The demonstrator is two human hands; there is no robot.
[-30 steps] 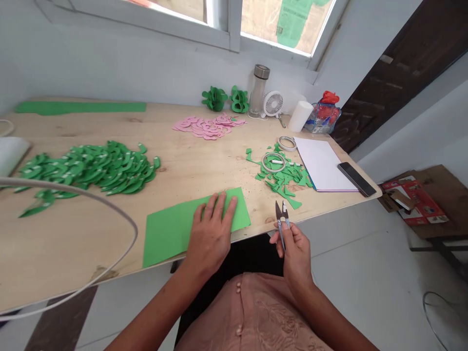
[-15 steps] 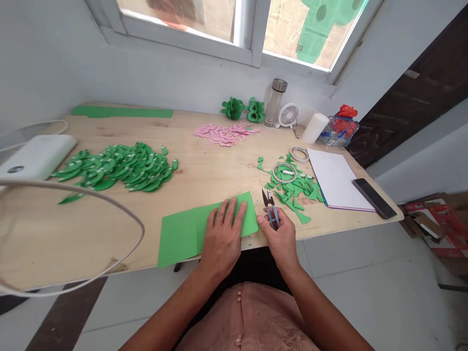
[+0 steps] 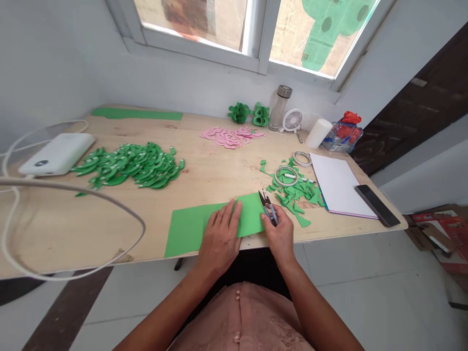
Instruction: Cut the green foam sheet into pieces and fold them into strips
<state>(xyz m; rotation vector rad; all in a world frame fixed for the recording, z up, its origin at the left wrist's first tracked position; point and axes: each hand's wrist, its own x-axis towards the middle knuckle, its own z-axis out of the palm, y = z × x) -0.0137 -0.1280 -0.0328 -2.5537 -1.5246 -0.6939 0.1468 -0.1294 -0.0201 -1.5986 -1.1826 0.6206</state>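
A folded strip of green paper (image 3: 186, 231) lies along the table's front edge. My left hand (image 3: 221, 234) rests flat on it, fingers spread a little. Small snips with dark blades and blue-grey handles (image 3: 271, 212) are held in my right hand (image 3: 280, 234), at the paper's right end; their blades point up and away from me. The right thumb touches or nearly touches the paper's edge. Green scraps (image 3: 298, 191) lie just beyond that hand, with a tape roll (image 3: 276, 176) on them. On the left is a heap of green cut pieces (image 3: 135, 165).
Pink cut pieces (image 3: 232, 137), two green paper shapes (image 3: 239, 112), a bottle (image 3: 280, 108) and a small fan (image 3: 292, 120) are at the back. White sheets (image 3: 338, 183) and a phone (image 3: 377, 205) lie right. A white power bank (image 3: 58, 153) and a looping cable (image 3: 109, 199) are left.
The right end of the green paper now reaches closer to my right hand and the snips. The head view has shifted, so the table's contents sit slightly further right.
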